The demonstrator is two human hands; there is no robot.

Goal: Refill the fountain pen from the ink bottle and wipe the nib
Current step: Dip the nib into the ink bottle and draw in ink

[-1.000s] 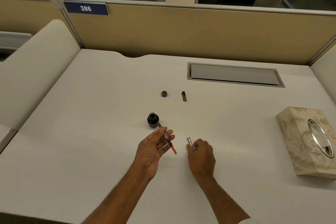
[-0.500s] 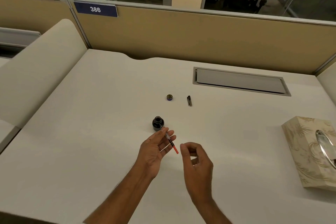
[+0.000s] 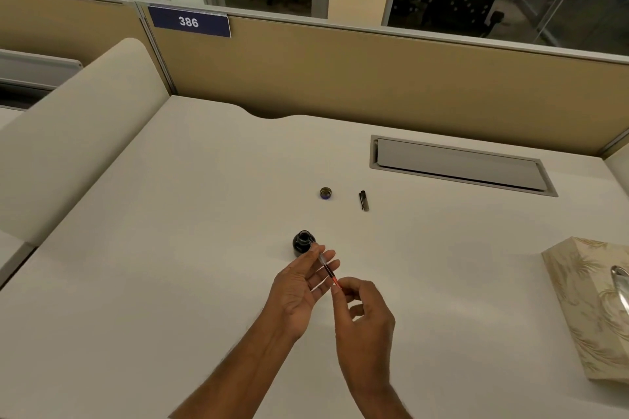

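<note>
1. Counted on the desk [image 3: 170,282]: one open ink bottle [image 3: 303,242], one bottle cap [image 3: 326,193], one pen cap [image 3: 364,200], one tissue box [image 3: 592,309].
2. The pen section [image 3: 328,270], slim with a dark reservoir and a red end, lies across the half-open left hand [image 3: 299,286], just near of the bottle.
3. The right hand [image 3: 364,309] pinches the red end.
4. The nib is hard to make out; the box is cut off at right.

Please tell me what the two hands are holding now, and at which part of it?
Both hold the pen's ink converter. The left hand grips its clear middle part in the fingers; the right hand pinches its red rear end. Its front end points into the open ink bottle.
</note>
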